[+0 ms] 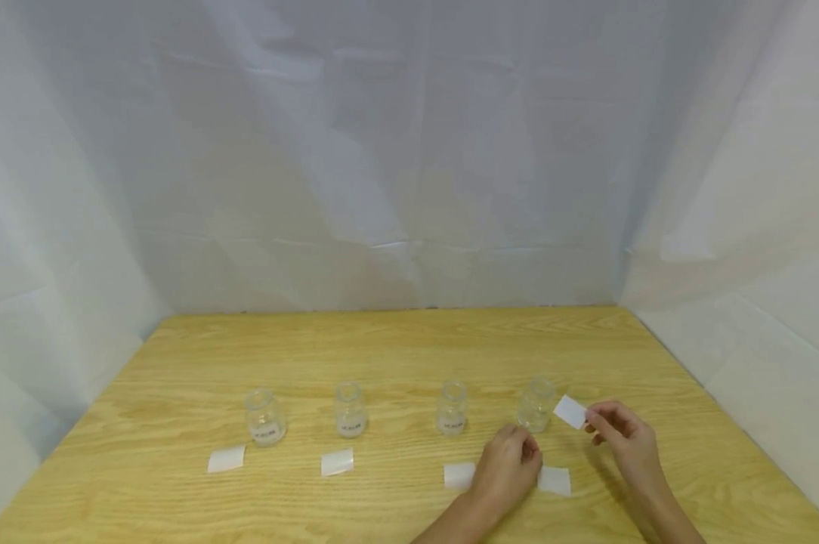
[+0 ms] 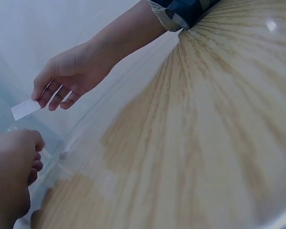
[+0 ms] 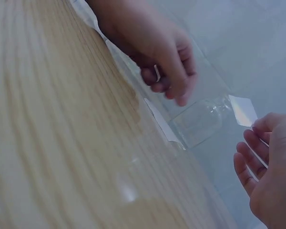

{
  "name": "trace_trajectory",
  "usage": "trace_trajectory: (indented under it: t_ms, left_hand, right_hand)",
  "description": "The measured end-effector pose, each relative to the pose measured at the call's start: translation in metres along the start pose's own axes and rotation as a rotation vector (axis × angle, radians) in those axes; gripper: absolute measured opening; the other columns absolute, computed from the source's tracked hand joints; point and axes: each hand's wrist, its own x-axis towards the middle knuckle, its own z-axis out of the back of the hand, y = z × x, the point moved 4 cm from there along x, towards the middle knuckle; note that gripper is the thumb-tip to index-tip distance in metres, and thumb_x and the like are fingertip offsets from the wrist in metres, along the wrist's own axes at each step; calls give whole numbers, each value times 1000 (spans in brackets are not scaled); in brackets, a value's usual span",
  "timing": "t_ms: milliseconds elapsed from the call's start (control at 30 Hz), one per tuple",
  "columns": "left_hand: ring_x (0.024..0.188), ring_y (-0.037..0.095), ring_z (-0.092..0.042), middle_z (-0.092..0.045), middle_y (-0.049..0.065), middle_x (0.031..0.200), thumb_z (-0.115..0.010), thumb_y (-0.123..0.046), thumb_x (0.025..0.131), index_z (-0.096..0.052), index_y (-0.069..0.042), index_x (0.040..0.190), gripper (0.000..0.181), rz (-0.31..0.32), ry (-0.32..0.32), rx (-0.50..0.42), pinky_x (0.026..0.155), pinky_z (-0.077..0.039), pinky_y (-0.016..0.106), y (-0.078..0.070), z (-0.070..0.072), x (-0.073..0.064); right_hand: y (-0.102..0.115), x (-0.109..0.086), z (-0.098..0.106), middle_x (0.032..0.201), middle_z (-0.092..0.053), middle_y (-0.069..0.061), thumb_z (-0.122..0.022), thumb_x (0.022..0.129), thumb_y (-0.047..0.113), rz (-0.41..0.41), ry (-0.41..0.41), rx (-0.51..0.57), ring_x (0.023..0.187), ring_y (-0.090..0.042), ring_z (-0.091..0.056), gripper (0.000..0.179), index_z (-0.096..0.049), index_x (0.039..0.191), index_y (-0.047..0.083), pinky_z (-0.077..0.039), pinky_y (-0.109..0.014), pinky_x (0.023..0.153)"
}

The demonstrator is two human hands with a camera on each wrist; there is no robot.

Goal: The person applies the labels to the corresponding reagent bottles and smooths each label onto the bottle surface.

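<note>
My right hand (image 1: 628,442) pinches a small white label (image 1: 570,412) by one corner between thumb and fingertips, to the right of a clear glass jar (image 1: 536,404). The right wrist view shows the label (image 3: 243,110) tilted beside the jar (image 3: 200,124), with the other fingers loosely bent. My left hand (image 1: 507,465) hovers in front of that jar, its fingers loosely curled, with nothing visible between them. Under and beside the left hand, a white paper piece (image 1: 554,480) lies on the table. No printed label shows on this rightmost jar.
Three more glass jars stand in a row to the left: a left one (image 1: 265,419), a second (image 1: 350,412) and a third (image 1: 452,408), each bearing dark print low down. White paper pieces (image 1: 227,459) lie before them on the wooden table (image 1: 382,347). White sheeting (image 1: 396,151) surrounds it.
</note>
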Motion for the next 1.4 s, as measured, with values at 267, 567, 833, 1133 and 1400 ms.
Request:
trace_trajectory:
  t_ms: [267,567,833,1133,1400]
  left_hand:
    - [72,1,-53,-57,-4,85,-69,-6,82,-69,-9,93,11,-278,-239,-103,60,-39,3,-10,9,1]
    - [61,-5,-40,-55,-5,86,-71,-12,81,-67,-13,110,30,-277,-223,34,51,-31,3,-10,8,0]
    - [61,-8,-36,-52,-7,91,-70,-21,82,-61,-16,120,39,-169,-61,31,48,-31,5,-6,1,0]
    - [67,-1,-45,-50,-9,91,-65,-18,86,-61,-12,114,29,105,20,-495,55,-44,14,-1,-1,4]
    - [67,6,-49,-51,-10,86,-55,-23,92,-64,-7,108,24,234,2,-738,54,-41,16,-2,2,4]
  right_hand:
    - [0,-1,-5,74,-61,2,-58,88,-1,30,92,-153,67,-9,-56,6,-59,86,-7,-48,-23,53]
    - [-2,-4,-11,80,-61,-4,-57,89,0,6,225,-113,72,-12,-58,8,-58,90,-8,-51,-28,57]
    - [-2,-8,-19,96,-62,-2,-51,91,-5,42,403,15,84,-12,-59,12,-54,99,-14,-54,-36,63]
    - [-4,-7,-17,99,-60,-9,-51,94,3,-10,363,-62,89,-15,-59,16,-54,104,-9,-53,-36,64]
    - [-7,-6,-17,93,-62,-4,-50,95,6,-63,343,-91,85,-15,-59,22,-54,107,-11,-53,-34,64]
